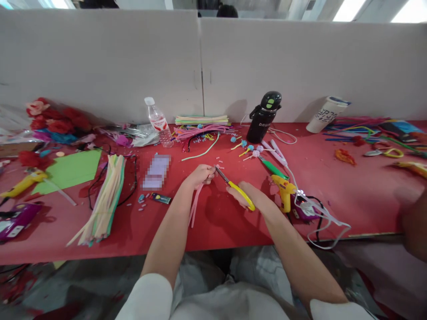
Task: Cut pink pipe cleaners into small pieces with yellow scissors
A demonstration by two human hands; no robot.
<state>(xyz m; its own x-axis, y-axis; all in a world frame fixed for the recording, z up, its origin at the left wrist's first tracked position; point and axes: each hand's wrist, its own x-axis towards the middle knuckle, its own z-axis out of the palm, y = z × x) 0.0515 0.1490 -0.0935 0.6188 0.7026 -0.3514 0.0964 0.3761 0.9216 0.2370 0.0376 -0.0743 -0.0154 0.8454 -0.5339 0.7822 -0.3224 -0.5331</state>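
Observation:
My left hand (200, 176) is closed around pink pipe cleaners (194, 204), whose long ends hang down toward the table's front edge. In my right hand (243, 195) is a pair of scissors (246, 197) with yellow handles. Its blade tips meet the fingertips of my left hand, where the short pink ends are; whether the blades are apart is too small to tell. Small cut pink pieces (219, 162) lie on the red table just beyond the tips. Part of my right hand's fingers is hidden behind the handle.
A bundle of cream and green pipe cleaners (108, 200) lies left. Behind stand a clear bottle (159, 124) and a black flask (263, 118). At right are a yellow glue gun (284, 192), its white cord (333, 222), and another person's arm (415, 222) at the edge.

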